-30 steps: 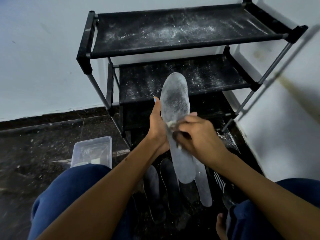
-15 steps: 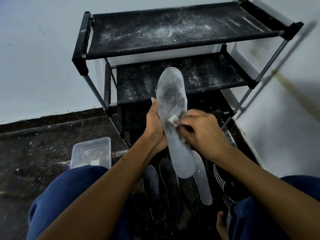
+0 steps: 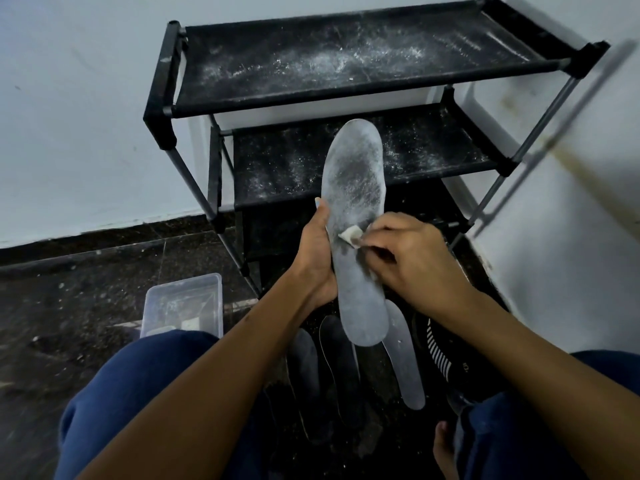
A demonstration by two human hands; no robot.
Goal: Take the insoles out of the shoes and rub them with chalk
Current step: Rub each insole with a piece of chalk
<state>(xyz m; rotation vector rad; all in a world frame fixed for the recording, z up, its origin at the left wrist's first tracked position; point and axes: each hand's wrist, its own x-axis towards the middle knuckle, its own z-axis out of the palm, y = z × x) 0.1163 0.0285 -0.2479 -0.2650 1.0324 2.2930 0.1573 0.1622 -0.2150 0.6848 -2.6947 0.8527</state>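
just above the right hand (image 3: 412, 261) fingers (image 3: 375, 233) pinching the chalk (image 3: 350, 234), a dark patch remains on the insole (image 3: 353, 216) gripped by the left hand (image 3: 313, 258); firm overlapping strokes there would probably cover it.

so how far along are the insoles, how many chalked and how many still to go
Done: one pale, chalk-dusted insole lies on the floor. In hand: the left hand holds another insole upright while the right hand rubs chalk across its middle; a dark patch remains near the top. Left: two dark insoles on the floor look unchalked.
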